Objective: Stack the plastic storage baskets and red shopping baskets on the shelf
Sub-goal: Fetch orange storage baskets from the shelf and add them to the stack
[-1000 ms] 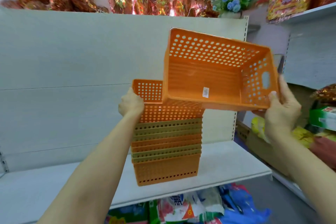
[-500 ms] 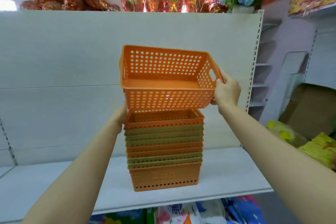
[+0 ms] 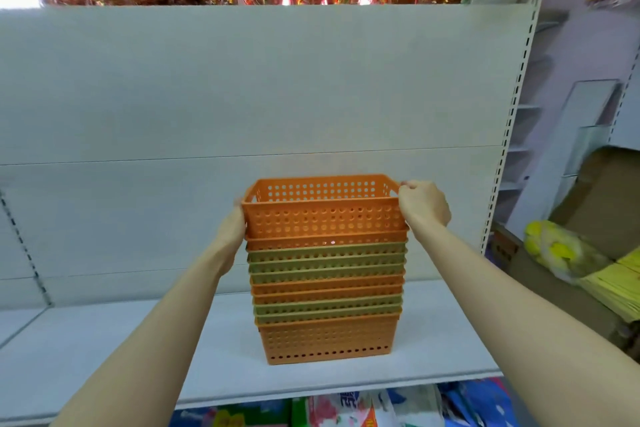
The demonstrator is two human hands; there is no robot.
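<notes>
Top basket (image 3: 323, 218) sits nested on the stack (image 3: 327, 291) on the shelf (image 3: 433, 357), long axis left-right, probably not fully seated. Right hand (image 3: 424, 206) grips its right rim. Left hand (image 3: 232, 229) lies against the left end; grip blurred, cannot tell. Seating direction: straight down.

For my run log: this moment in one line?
top basket: on stack; left hand: at its left side, blurred; right hand: grips right rim

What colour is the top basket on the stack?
Top basket is orange with round holes; head view shows it best.
</notes>
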